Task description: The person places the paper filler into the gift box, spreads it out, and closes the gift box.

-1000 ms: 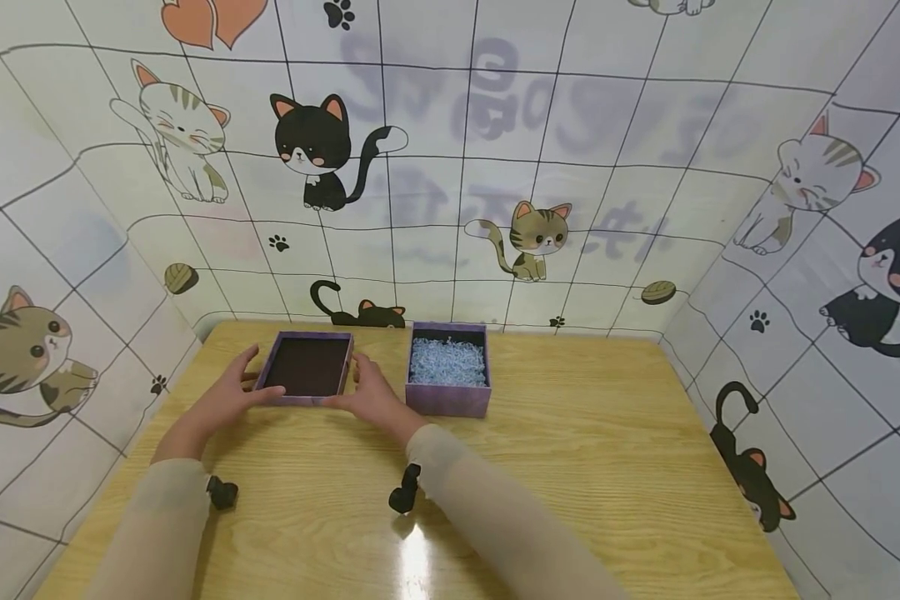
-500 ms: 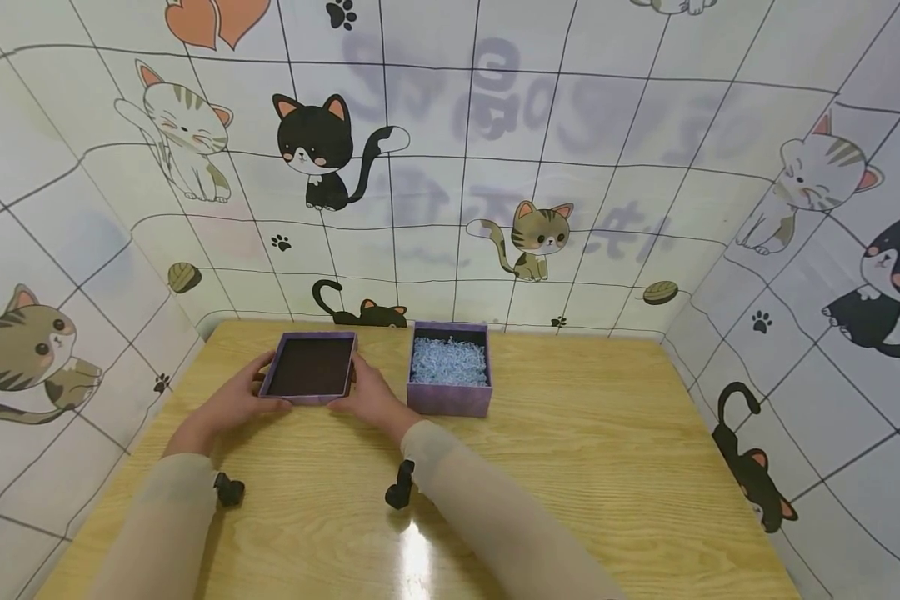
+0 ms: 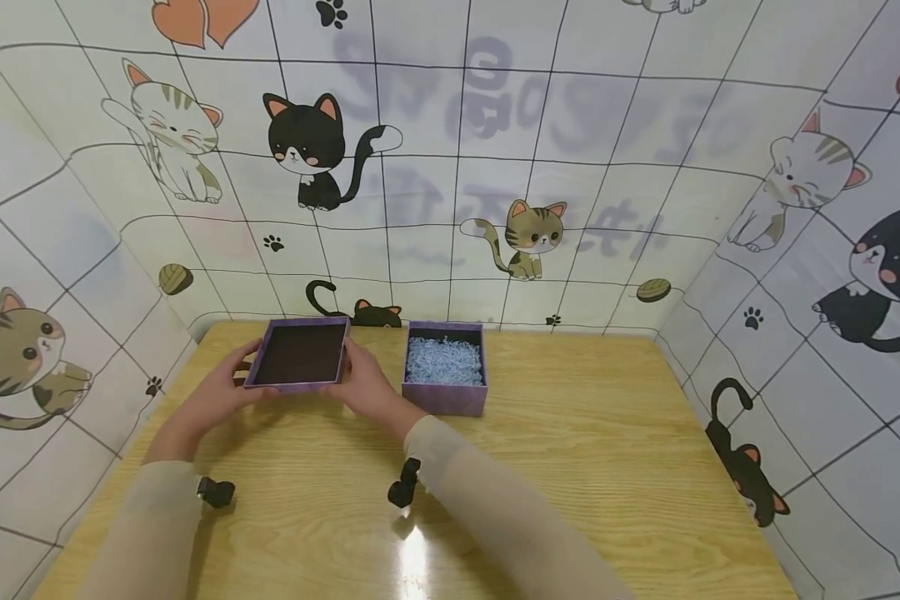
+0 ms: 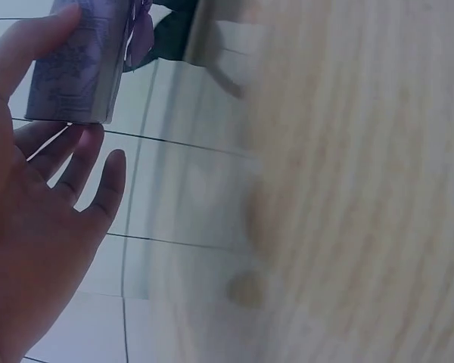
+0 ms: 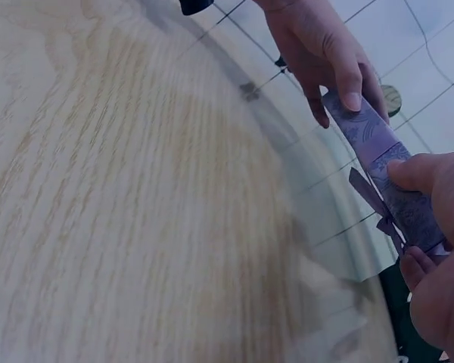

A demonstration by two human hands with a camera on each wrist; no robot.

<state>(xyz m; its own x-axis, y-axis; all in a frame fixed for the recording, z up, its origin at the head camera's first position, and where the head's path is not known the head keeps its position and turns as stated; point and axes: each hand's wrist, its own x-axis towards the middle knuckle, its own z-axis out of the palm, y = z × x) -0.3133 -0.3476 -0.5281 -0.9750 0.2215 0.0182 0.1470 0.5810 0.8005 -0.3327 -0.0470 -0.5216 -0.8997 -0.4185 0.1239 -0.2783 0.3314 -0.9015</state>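
A purple box lid (image 3: 300,354), dark inside, lies with its hollow side up and tilted at the left of the table in the head view. My left hand (image 3: 213,396) grips its left end, thumb on the near side and fingers at the end. My right hand (image 3: 367,387) holds the right end, thumb also on the near side. In the right wrist view a lilac ribbon bow (image 5: 388,223) hangs from the lid's underside, and the lid appears raised off the table. To its right stands an open purple box (image 3: 444,400) with pale blue shredded paper (image 3: 444,362) inside.
The wooden table (image 3: 570,467) ends at a white cloth wall (image 3: 420,100) printed with cats and grid lines. Similar cloth closes off both sides. A dark green patch (image 4: 175,32) shows beyond the lid in the left wrist view; its kind is unclear.
The left hand has closed in on the lid's left end. The lid has risen and tilted, its far edge now higher. The box has stayed in place.
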